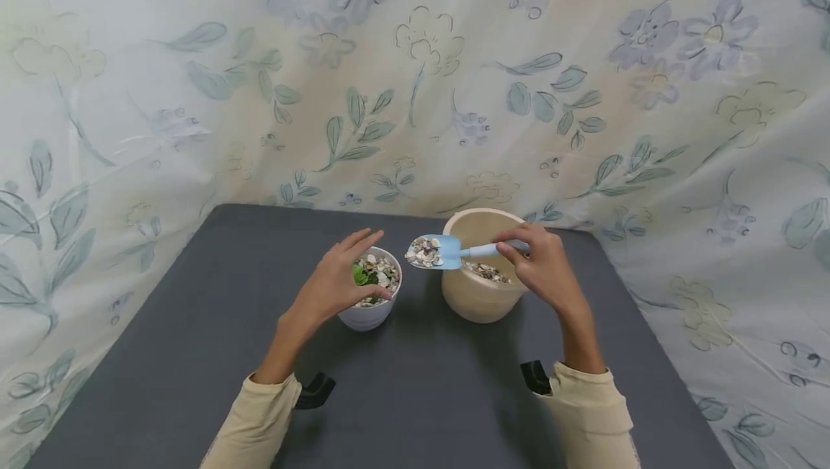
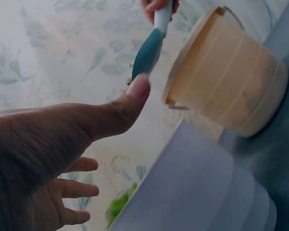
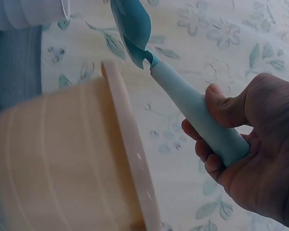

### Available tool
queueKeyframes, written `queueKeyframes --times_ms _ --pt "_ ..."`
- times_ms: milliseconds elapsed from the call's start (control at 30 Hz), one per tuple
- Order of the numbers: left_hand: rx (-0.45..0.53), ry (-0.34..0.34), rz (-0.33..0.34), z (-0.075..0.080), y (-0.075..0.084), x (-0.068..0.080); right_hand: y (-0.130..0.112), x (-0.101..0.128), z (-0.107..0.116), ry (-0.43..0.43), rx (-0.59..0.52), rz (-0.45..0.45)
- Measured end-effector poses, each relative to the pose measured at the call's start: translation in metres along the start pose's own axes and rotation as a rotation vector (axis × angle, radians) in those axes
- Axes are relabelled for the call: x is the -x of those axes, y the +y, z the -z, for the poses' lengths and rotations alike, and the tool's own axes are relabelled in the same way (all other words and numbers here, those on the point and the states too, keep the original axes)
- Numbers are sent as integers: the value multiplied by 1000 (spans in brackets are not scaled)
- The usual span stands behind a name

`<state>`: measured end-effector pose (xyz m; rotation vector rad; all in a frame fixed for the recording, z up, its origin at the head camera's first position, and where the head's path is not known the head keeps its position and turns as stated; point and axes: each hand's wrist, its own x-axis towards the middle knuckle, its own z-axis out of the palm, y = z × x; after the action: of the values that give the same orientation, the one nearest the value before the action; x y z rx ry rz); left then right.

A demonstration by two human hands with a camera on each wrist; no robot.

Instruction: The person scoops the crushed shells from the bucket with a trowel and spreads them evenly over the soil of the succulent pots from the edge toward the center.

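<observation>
R hand (image 1: pixel 543 267) grips the handle of a small blue trowel (image 1: pixel 447 251), fingers and thumb curled round it – the wrist view shows the grip near the handle's end, so the blade reaches out to the left. The blade is held about level, prob. because it's heaped with small pebbles (image 1: pixel 424 251) and any tilt would spill them. It hangs in the air between the two pots, over the gap, nearer the white one.

The beige pot (image 1: pixel 476 289) sits right of centre on the grey tabletop (image 1: pixel 194 325), more pebbles inside it, and the trowel handle crosses above its rim. The white pot (image 1: pixel 369 310) stands just left of it, apart, w/ pebbles and a bit of green plant on top.

L hand (image 1: pixel 337 278) is open, fingers straight and loosely spread, cupped along the white pot's left rim – looks like a guard or steadying hold; can't tell if it actually touches.
</observation>
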<state>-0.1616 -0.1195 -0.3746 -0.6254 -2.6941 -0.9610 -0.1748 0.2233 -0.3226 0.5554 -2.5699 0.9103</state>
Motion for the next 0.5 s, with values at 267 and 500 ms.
queueKeyframes --times_ms 267,500 --pt "-29 -31 9 3 -14 18 -8 -5 -24 -40 -48 83" --pt "-45 -58 80 3 -23 28 -26 -11 -44 -107 -8 148"
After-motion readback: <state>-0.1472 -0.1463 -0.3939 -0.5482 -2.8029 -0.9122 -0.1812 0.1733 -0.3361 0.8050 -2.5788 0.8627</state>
